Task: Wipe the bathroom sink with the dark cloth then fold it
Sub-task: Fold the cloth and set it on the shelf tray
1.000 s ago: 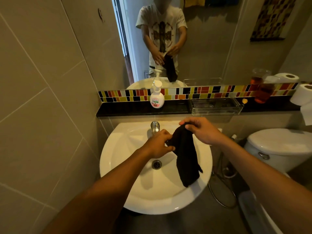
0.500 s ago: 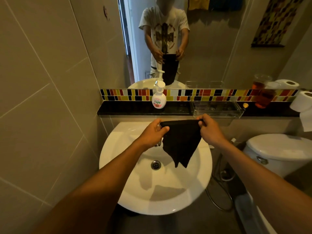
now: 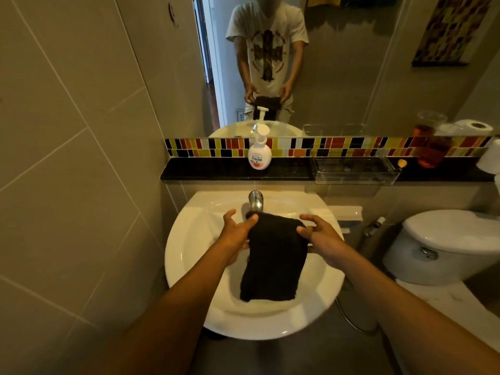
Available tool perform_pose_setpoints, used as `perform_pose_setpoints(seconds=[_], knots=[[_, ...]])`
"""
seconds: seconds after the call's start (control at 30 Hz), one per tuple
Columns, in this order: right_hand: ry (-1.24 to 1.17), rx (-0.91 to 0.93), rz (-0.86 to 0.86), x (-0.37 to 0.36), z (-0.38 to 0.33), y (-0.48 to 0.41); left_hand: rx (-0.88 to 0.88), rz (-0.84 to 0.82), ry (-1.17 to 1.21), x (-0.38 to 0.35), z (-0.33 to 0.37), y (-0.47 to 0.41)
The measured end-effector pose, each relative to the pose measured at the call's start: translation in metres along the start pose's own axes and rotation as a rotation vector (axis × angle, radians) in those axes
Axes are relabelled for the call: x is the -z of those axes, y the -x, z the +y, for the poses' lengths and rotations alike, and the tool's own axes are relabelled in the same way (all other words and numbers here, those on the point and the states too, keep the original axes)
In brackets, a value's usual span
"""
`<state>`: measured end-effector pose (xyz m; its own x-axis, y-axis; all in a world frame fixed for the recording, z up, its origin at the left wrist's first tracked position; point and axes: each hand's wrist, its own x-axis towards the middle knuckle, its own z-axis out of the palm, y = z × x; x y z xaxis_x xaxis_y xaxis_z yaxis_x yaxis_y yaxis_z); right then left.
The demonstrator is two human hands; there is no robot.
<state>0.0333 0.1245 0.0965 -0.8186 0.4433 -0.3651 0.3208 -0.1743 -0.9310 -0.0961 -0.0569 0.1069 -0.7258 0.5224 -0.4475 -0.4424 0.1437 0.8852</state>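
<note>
So half a second back I was stretching the dark terry cloth [image 3: 273, 255] out wide by its top edge and it was hanging in a ragged point. Now it's doubled into a neat long rectangle, so I'm guessing the wiping part is done and I'm already into the folding.

I'm holding it over the round white ceramic sink [image 3: 189, 255], far end just below the short chrome spout [image 3: 255, 200], near end dangling down over the basin. My left hand [image 3: 235, 236] is pinching the far left corner with thumb on top, other fingers spread loose. My right hand [image 3: 320, 236] is doing the same on the far right corner, thumb and index nipping the fabric, the rest fanned open.

The cloth is looking thick, fuzzy and floppy, matte black, drooping under its own weight. The sink is glossy and smooth, so it'll probably slide if I'm laying it on the rim. Behind it there's a polished black stone ledge [image 3: 216, 171] with a plump white pump soap bottle [image 3: 259, 155] on it, well clear of my hands
</note>
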Motion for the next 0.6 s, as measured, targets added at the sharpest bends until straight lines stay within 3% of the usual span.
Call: perform_pose_setpoints(seconds=[0.13,0.3,0.43,0.6], knots=[[-0.008,-0.007,-0.017,0.003,-0.004,-0.004,0.142,-0.127,0.048,0.004,-0.032,0.008],[0.000,-0.022,-0.107,0.010,-0.003,-0.003,0.126,-0.127,0.114,-0.002,-0.046,0.002],[0.018,0.015,-0.052,0.012,-0.002,-0.003,0.176,-0.104,0.156,-0.009,-0.055,0.003],[0.062,0.024,0.073,0.016,-0.004,-0.007,0.265,-0.190,0.069,-0.024,-0.066,0.005]])
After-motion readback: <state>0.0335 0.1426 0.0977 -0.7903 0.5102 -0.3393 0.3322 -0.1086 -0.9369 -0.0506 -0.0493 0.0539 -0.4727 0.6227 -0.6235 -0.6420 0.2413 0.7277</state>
